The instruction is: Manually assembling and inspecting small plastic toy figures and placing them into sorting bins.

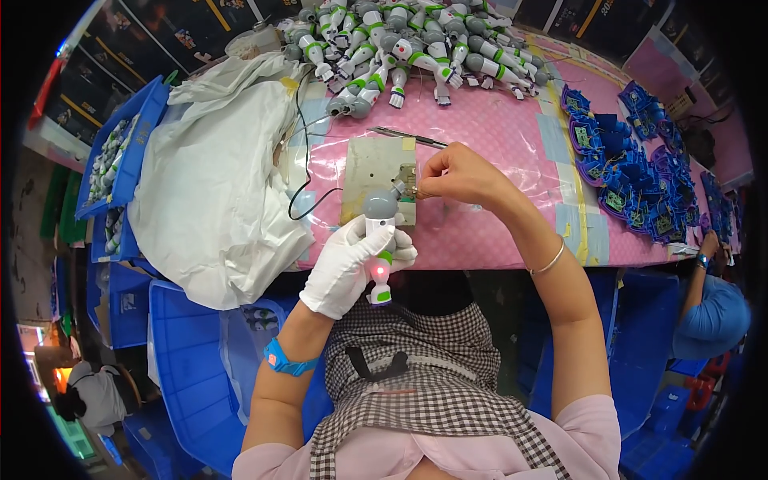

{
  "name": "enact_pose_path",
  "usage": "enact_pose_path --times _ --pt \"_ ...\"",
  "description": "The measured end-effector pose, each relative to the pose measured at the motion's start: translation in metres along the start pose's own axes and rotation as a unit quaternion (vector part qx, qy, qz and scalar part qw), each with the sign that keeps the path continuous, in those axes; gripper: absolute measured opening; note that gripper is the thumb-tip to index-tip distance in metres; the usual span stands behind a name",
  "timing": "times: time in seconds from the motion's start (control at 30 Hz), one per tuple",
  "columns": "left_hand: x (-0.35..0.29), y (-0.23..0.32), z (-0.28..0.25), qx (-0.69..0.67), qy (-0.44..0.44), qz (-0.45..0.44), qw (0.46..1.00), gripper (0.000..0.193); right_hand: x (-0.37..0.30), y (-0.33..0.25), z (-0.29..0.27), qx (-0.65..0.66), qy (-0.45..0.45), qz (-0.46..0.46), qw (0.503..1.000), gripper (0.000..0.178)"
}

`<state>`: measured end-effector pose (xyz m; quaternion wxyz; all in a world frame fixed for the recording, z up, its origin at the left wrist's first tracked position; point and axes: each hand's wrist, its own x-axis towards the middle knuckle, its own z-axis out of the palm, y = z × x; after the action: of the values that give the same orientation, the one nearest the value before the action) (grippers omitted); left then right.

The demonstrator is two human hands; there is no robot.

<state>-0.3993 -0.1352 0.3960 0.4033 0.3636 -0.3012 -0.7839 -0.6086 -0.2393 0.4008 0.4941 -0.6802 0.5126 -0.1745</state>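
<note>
Overhanging table edge [480, 266], apparently: toy arm [381, 274]

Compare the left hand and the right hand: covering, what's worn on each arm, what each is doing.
Covering: the left hand wears a white glove; the right hand is bare.
Worn: the left arm has a blue band, the right a thin bangle.
Doing: the left hand grips a toy arm; the right hand's fingers curl in by the grey box, anything small in them unclear.
Shared: both have something around the forearm.
</note>
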Motion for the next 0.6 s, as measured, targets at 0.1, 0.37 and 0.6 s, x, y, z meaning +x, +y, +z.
enact_pose_path --times 0.1,0.37,0.6 --pt "0.001 0.0 0.0 -0.031 -0.016 0.009 0.999 0.034 0.009 0.01 0.0 0.018 -0.046 -0.021 0.999 0.018" --pt "-0.012 -0.01 -0.024 -0.281 -0.123 -0.015 0.952 0.041 -0.035 -0.005 0.011 0.46 0.043 -0.035 0.886 0.027" --pt "-0.075 0.001 -0.071 -0.539 -0.16 0.032 0.827 0.054 -0.024 0.018 0.013 0.448 0.114 -0.043 0.885 0.036"
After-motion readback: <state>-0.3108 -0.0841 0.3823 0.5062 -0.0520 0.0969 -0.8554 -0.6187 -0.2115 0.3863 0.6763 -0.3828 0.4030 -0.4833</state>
